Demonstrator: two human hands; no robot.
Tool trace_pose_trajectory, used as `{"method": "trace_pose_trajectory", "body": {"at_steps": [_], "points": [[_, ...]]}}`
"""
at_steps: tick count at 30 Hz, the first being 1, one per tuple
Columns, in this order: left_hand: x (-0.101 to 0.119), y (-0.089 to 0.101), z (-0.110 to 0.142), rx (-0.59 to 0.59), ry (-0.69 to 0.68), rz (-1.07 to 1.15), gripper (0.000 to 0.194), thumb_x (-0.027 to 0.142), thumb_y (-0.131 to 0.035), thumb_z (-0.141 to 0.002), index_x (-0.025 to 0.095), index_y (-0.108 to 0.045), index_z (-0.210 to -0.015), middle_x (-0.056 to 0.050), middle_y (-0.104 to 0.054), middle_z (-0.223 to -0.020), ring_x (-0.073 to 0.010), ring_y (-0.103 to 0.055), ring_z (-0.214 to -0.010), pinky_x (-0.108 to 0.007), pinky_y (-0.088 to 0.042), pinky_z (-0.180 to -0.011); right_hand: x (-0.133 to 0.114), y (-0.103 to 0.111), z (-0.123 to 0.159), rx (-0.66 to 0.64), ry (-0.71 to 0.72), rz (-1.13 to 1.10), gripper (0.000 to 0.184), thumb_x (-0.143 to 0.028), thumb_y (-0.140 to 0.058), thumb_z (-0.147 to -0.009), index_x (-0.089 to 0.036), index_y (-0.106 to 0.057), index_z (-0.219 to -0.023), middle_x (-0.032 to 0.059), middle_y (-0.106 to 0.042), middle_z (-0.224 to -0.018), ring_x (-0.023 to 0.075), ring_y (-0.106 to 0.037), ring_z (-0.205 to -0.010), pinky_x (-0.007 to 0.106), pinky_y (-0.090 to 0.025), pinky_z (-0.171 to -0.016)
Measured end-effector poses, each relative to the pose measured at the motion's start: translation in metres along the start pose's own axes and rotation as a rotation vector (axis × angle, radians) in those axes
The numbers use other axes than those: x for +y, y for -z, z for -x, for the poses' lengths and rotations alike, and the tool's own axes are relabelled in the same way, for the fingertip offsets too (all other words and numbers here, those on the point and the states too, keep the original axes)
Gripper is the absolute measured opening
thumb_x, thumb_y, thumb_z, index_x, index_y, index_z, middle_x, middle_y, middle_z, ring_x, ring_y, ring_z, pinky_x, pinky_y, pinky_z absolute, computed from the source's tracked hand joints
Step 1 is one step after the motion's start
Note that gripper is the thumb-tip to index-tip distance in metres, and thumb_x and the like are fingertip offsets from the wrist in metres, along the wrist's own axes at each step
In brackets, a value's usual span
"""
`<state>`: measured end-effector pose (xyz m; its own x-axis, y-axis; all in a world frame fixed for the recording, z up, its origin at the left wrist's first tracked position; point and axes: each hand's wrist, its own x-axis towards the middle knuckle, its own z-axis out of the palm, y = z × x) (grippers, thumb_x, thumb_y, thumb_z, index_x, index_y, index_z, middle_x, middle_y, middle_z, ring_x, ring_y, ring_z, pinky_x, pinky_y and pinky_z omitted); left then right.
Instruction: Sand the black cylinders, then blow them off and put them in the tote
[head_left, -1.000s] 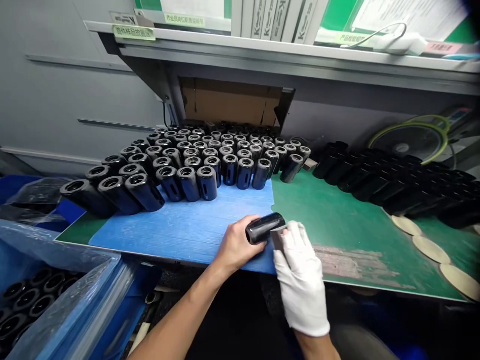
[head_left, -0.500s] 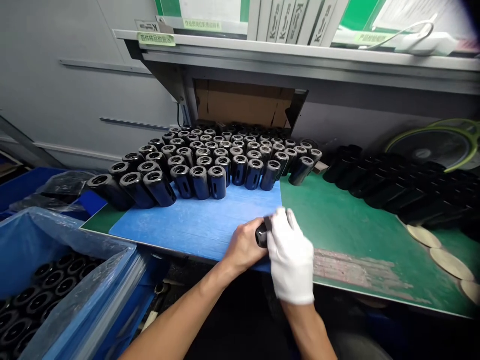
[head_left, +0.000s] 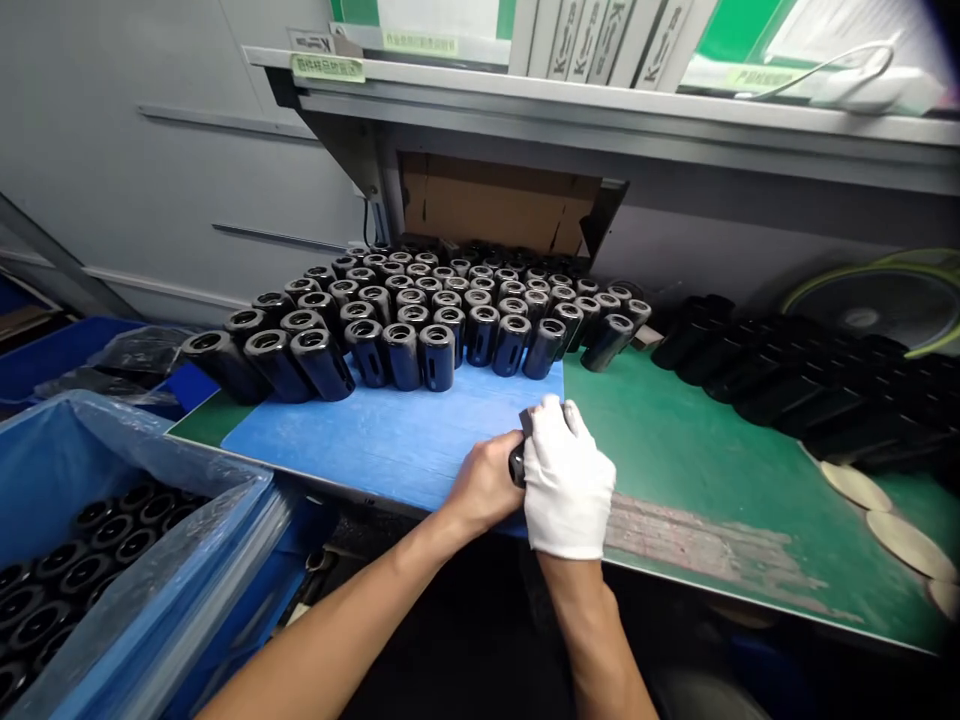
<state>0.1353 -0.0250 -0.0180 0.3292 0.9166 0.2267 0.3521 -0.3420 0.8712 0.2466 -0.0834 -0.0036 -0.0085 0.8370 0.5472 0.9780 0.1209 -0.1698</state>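
A long shelf [head_left: 600, 115] runs above a workbench [head_left: 697, 450] with a green top, and on this top lies a blue sheet [head_left: 390, 430]. At the lower left stands a blue bin [head_left: 300, 530] with a plastic liner [head_left: 112, 440], and it holds many black rings of cylinders [head_left: 112, 545]. Many glossy black cylinders [head_left: 437, 362] stand in close rows at the back of the sheet, and another group [head_left: 787, 385] lies on the green top at the right.

Near the front edge of the bench, the person's two hands work together over the sheet. The left hand [head_left: 484, 485], bare, is closed around one cylinder [head_left: 516, 465], which the hands mostly hide. The right hand [head_left: 568, 480], in a white glove, is also closed, and it seems to press a small grey block [head_left: 526, 422] against that cylinder.

The cylinder looks smooth, so it may slip if the bare grip becomes loose, then roll to the bench edge and fall. Bare fingers may also mark the gloss. A careless arm could knock the nearest rows.
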Motion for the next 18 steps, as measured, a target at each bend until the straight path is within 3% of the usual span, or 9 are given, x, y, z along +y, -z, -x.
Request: {"method": "trace_pose_trajectory", "body": {"at_steps": [5,8,11,15,18], "points": [[0.0,0.0,0.0,-0.018,-0.052,0.055,0.028,0.019,-0.064,-0.08,0.023,-0.069,-0.107,-0.003,-0.074,-0.105,-0.0208,-0.069,-0.095,-0.028,-0.054,-0.084,0.001,0.001,-0.008,-0.03,0.024,-0.041,0.044,-0.017,-0.037,-0.098,-0.015,-0.05,-0.14,0.0136,-0.045,-0.147,0.0293,-0.032,-0.143,0.045,-0.047,-0.105],[-0.002,0.0,0.0,-0.013,-0.05,0.034,0.041,0.018,-0.072,-0.072,0.022,-0.068,-0.112,-0.003,-0.073,-0.106,-0.0226,-0.069,-0.097,-0.03,-0.054,-0.088,0.031,-0.007,-0.034,-0.065,-0.055,-0.114,0.037,-0.022,-0.04,-0.098,-0.019,-0.061,-0.128,0.0082,-0.043,-0.149,0.0261,-0.037,-0.141,0.044,-0.043,-0.11],[-0.003,0.0,0.001,0.015,-0.035,0.041,0.054,0.014,-0.075,-0.066,0.023,-0.065,-0.118,-0.002,-0.072,-0.11,-0.0217,-0.068,-0.1,-0.03,-0.053,-0.092,0.072,-0.002,-0.051,0.095,-0.273,-0.375,0.042,-0.036,-0.045,-0.098,-0.02,-0.06,-0.133,0.0046,-0.043,-0.149,0.0194,-0.039,-0.14,0.04,-0.028,-0.122],[-0.004,-0.001,0.002,0.014,-0.04,0.018,0.055,0.015,-0.076,-0.066,0.024,-0.064,-0.119,-0.001,-0.071,-0.113,-0.0216,-0.067,-0.103,-0.031,-0.053,-0.093,0.095,0.014,-0.024,0.189,-0.6,-0.601,0.058,-0.053,-0.051,-0.092,-0.022,-0.052,-0.141,0.002,-0.044,-0.149,0.0183,-0.037,-0.141,0.036,-0.022,-0.125],[-0.004,-0.001,0.002,0.019,-0.026,-0.012,0.053,0.017,-0.075,-0.068,0.024,-0.064,-0.12,-0.002,-0.071,-0.112,-0.0221,-0.068,-0.103,-0.031,-0.054,-0.091,0.079,0.014,0.011,0.191,-0.621,-0.623,0.06,-0.051,-0.052,-0.093,-0.022,-0.048,-0.145,0.0027,-0.041,-0.151,0.0195,-0.036,-0.142,0.038,-0.022,-0.125]]}}
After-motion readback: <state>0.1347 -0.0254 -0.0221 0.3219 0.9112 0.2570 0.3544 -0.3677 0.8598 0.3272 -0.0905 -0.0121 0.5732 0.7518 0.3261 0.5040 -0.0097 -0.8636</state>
